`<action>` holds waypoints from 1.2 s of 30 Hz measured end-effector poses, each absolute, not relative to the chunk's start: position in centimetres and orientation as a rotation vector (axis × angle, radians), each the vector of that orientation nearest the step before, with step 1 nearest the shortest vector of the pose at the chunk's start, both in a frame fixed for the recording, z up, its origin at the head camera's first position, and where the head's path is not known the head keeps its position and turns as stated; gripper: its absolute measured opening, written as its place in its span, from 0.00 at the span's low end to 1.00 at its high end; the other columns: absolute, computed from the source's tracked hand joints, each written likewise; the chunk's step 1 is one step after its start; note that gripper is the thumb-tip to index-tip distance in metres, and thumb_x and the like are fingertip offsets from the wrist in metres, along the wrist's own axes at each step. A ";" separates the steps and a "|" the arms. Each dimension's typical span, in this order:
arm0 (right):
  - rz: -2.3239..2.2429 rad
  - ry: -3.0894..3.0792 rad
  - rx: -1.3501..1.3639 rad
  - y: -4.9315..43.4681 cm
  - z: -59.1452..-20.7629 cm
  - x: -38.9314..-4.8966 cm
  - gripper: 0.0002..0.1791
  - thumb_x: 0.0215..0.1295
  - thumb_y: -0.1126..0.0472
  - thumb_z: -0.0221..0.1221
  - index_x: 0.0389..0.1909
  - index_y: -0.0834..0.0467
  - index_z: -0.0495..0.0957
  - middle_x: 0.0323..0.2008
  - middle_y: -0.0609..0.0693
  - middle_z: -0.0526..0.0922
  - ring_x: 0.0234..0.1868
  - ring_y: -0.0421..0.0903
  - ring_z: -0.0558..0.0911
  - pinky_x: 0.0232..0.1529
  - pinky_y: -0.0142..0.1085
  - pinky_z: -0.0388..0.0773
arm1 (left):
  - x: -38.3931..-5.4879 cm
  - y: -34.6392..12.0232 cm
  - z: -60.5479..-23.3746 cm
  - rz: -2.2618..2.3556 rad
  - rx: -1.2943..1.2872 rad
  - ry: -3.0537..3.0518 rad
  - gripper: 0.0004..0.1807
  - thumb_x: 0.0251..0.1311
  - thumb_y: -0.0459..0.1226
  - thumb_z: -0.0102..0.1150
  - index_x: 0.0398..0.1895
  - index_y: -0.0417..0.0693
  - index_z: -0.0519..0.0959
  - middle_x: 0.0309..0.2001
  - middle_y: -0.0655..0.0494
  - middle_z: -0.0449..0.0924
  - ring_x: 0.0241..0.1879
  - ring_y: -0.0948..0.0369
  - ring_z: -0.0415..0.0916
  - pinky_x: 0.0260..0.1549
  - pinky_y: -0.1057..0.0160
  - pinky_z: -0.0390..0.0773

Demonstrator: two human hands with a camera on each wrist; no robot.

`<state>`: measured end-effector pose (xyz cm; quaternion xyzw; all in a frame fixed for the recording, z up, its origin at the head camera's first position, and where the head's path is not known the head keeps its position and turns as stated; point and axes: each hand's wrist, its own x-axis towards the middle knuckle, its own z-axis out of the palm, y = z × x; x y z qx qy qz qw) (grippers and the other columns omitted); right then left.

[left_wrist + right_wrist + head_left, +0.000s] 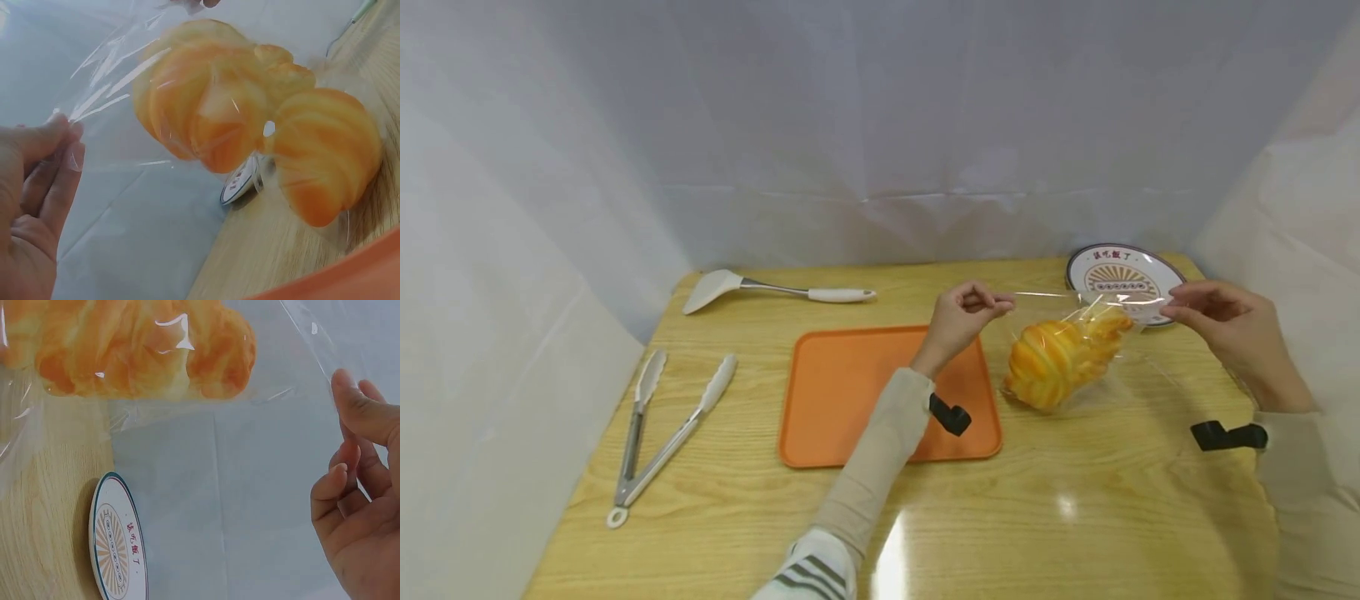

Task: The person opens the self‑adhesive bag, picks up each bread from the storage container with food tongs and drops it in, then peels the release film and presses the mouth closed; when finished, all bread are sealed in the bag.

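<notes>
Between the two hands a clear plastic bag (1138, 375) is stretched, its upper edge pulled taut. Inside it are golden-brown bread pieces (1052, 362), shaped like croissants; the left wrist view shows a large ridged bread (200, 100) and another bread (328, 153) lower down. My left hand (962, 317) pinches the bag's upper left corner between thumb and fingers. At the upper right corner, my right hand (1232, 325) pinches the film with thumb and forefinger, its other fingers loosely curled in the right wrist view.
An orange tray (835, 400) lies under the left forearm. Behind the bag, a white plate (1086, 271) with printed writing sits at the back right corner. White-handled tongs (662, 450) lie spread at the left, and a white spatula (842, 295) lies along the back edge.
</notes>
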<state>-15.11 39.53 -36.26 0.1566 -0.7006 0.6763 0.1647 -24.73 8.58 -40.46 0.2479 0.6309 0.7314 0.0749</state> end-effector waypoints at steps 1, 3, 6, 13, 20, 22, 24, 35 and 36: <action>1.900 -2.020 0.436 39.5 -36.3 -15.1 0.17 0.59 0.83 0.56 0.44 0.65 0.83 0.33 0.43 0.86 0.31 0.35 0.81 0.33 0.20 0.76 | -24.7 8.6 -40.5 2.207 0.760 1.893 0.06 0.61 0.29 0.62 0.34 0.38 0.73 0.46 0.34 0.83 0.47 0.45 0.84 0.47 0.59 0.83; 1.791 -2.124 0.407 39.5 -36.3 -15.2 0.19 0.61 0.81 0.56 0.48 0.62 0.82 0.31 0.41 0.84 0.31 0.34 0.79 0.32 0.20 0.74 | -24.7 8.7 -40.5 2.230 0.775 1.877 0.08 0.61 0.28 0.61 0.41 0.37 0.73 0.47 0.31 0.82 0.46 0.46 0.84 0.47 0.58 0.83; 1.496 -2.344 0.305 38.9 -36.2 -15.3 0.18 0.62 0.75 0.60 0.50 0.56 0.82 0.32 0.34 0.78 0.33 0.32 0.75 0.34 0.21 0.69 | -24.5 8.9 -40.5 2.235 0.787 1.849 0.15 0.62 0.27 0.60 0.51 0.36 0.72 0.49 0.29 0.80 0.43 0.54 0.85 0.48 0.59 0.83; 0.658 -2.387 0.509 34.3 -35.3 -16.7 0.38 0.56 0.29 0.58 0.40 0.64 0.85 0.40 0.60 0.85 0.46 0.59 0.76 0.53 0.55 0.64 | -24.0 9.9 -40.2 2.165 0.789 1.894 0.24 0.57 0.26 0.65 0.57 0.36 0.72 0.52 0.30 0.78 0.41 0.69 0.80 0.49 0.66 0.81; 0.395 -2.634 0.543 29.7 -34.1 -17.4 0.21 0.51 0.52 0.73 0.44 0.59 0.85 0.44 0.63 0.85 0.48 0.67 0.76 0.49 0.69 0.63 | -23.5 10.8 -40.2 2.074 0.828 1.944 0.21 0.59 0.30 0.65 0.56 0.39 0.75 0.47 0.34 0.82 0.36 0.70 0.80 0.42 0.69 0.81; 0.362 -2.671 0.545 29.3 -34.1 -17.5 0.17 0.51 0.54 0.73 0.40 0.59 0.86 0.40 0.61 0.86 0.45 0.64 0.77 0.46 0.68 0.66 | -23.4 10.9 -40.3 2.069 0.847 1.951 0.19 0.61 0.30 0.63 0.55 0.39 0.76 0.45 0.34 0.82 0.36 0.68 0.80 0.42 0.66 0.81; 0.344 -2.681 0.551 29.2 -34.0 -17.5 0.12 0.51 0.55 0.73 0.34 0.58 0.87 0.34 0.58 0.88 0.39 0.60 0.79 0.42 0.62 0.69 | -23.3 11.0 -40.4 2.079 0.857 1.956 0.18 0.61 0.30 0.62 0.55 0.38 0.76 0.45 0.33 0.82 0.38 0.63 0.81 0.43 0.64 0.82; 0.369 -2.699 0.626 30.1 -34.1 -17.5 0.05 0.54 0.60 0.70 0.26 0.58 0.87 0.25 0.51 0.87 0.26 0.48 0.78 0.28 0.42 0.72 | -22.5 11.8 -41.1 2.011 0.773 2.000 0.12 0.63 0.36 0.62 0.46 0.40 0.84 0.45 0.42 0.86 0.38 0.65 0.84 0.42 0.66 0.83; 0.366 -2.734 0.618 30.3 -33.9 -17.5 0.05 0.55 0.59 0.70 0.27 0.58 0.87 0.26 0.51 0.87 0.26 0.47 0.79 0.28 0.42 0.73 | -22.5 11.8 -41.2 2.020 0.777 2.010 0.11 0.63 0.36 0.61 0.45 0.38 0.84 0.44 0.42 0.86 0.38 0.64 0.85 0.41 0.66 0.83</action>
